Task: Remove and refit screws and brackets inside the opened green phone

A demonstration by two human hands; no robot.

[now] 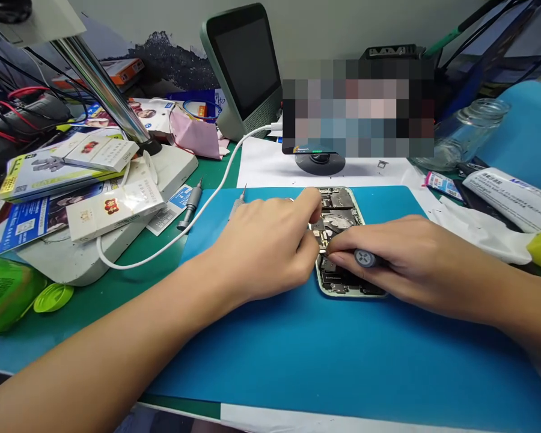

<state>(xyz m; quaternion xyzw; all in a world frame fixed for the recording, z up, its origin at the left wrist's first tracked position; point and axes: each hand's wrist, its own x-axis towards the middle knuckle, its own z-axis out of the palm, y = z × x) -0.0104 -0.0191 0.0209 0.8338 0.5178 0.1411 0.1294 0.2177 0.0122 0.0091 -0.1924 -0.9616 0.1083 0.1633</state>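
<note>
An opened smartphone [338, 222] with its inner parts exposed lies on a blue mat [270, 355]. My left hand [273, 240] is closed at its left edge, thumb and index finger curled over the side; whatever is between them is hidden. My right hand [401, 258] reaches over the phone's right side. It holds a dark screwdriver [365, 258] whose round grey end cap, marked with a cross, faces me. The fingertips press together over the phone's middle, and the tool's tip is hidden. Behind my left hand, another screwdriver [238, 201] is partly covered.
A grey screwdriver [190, 204] lies left of the mat beside a white cable [207, 207]. Small boxes [115, 204] crowd the lamp base [88, 255]. A device on a round stand [320, 162], a smart display [243, 66] and a glass jar [464, 135] stand behind.
</note>
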